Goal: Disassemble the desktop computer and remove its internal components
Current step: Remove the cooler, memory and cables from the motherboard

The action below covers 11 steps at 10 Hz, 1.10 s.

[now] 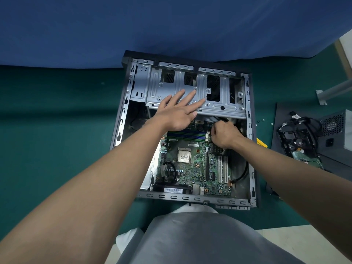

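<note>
Bracing the silver metal drive cage (215, 107), the left hand (179, 111) lies flat, fingers straight. The nearer right hand (224, 135) grips a black cable (222, 119) at the green motherboard (190, 174)'s far edge, inside the open grey case (122, 119).

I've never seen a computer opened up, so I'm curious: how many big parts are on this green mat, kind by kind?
Computer case: 1
Motherboard, in the case: 1
Side panel: 1
Power supply: 1
Hard drive: 1
Total: 5
</note>
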### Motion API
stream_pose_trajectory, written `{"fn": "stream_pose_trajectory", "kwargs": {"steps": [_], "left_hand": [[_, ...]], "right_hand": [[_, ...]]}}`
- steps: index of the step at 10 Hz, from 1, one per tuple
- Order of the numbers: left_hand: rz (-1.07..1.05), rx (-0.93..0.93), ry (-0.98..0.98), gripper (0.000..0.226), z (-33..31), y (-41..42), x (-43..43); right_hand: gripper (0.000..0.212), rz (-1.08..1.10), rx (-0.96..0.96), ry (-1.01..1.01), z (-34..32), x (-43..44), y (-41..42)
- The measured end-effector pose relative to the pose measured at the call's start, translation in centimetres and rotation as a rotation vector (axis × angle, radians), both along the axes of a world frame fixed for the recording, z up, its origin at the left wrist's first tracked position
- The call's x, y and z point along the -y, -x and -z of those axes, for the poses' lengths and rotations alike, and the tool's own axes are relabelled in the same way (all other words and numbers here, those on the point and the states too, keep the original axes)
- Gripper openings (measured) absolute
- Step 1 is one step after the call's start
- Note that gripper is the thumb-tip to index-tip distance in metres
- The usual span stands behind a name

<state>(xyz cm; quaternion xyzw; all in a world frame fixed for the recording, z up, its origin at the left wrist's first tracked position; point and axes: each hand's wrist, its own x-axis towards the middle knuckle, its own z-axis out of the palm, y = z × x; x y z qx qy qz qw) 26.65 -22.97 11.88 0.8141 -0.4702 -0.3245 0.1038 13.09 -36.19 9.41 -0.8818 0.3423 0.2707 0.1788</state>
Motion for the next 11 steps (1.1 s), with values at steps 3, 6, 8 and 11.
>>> {"fn": "stream_pose_trajectory", "kwargs": {"steps": [3,6,8,11], "left_hand": [[-0.001,0.004,-0.002,0.046,0.0,0.0,0.0],[-0.003,0.005,-0.004,0.046,-0.2,0.1,0.0],[-0.006,0.002,0.001,0.046,-0.2,0.0,-0.1],[0.005,0.008,0.002,0.046,0.0,0.0,-0.1]], "right_hand": [[0.011,0.069,0.025,0.02,-0.1,0.0,0.1],[0.014,0.078,0.04,0.047,0.3,-0.5,0.5],[0.03,0.137,0.038,0.004,0.1,-0.4,0.6],[0.017,0.167,0.095,0.038,-0.6,-1.0,1.0]]}}
